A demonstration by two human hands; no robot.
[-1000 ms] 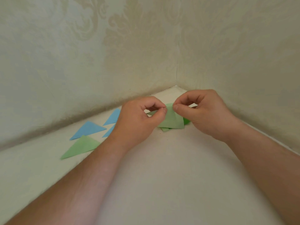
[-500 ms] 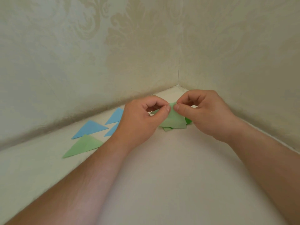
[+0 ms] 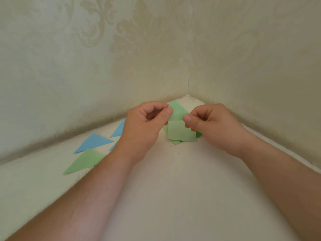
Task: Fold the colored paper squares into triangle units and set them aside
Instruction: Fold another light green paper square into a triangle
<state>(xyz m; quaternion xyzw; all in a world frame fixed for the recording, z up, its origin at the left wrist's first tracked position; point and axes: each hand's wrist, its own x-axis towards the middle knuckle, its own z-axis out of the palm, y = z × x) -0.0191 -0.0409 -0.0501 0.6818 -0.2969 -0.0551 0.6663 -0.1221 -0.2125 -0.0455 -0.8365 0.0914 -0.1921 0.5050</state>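
A light green paper square is held up near the wall corner, bent along a crease so its lower flap hangs toward me. My left hand pinches its left edge between thumb and forefinger. My right hand pinches its right edge at the crease. Under it lie more green paper pieces on the white surface. Folded triangles lie at the left: a green triangle and blue triangles, one blue triangle partly hidden by my left hand.
The work surface is white and meets two patterned cream walls in a corner just behind the hands. A darker green scrap peeks out under my right hand.
The green paper has opened upward: its upper corner now stands above the hands, and the hands have drawn slightly apart.
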